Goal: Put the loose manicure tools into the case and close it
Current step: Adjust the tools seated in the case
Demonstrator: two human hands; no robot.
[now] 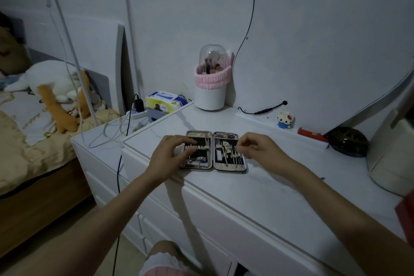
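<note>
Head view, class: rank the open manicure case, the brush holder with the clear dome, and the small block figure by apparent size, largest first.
1. Manicure case and brush holder: too alike to separate; the holder is farther away.
2. Block figure: clearly smallest.

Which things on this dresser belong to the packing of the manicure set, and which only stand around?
For the job: open case, tools in its loops, left hand on its left half, right hand at its right half.

Just around: brush holder, toy figure, wipes pack, red object.

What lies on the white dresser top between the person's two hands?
The head view shows the open, metal-rimmed manicure case, tools strapped inside, between the left hand and right hand.
</note>
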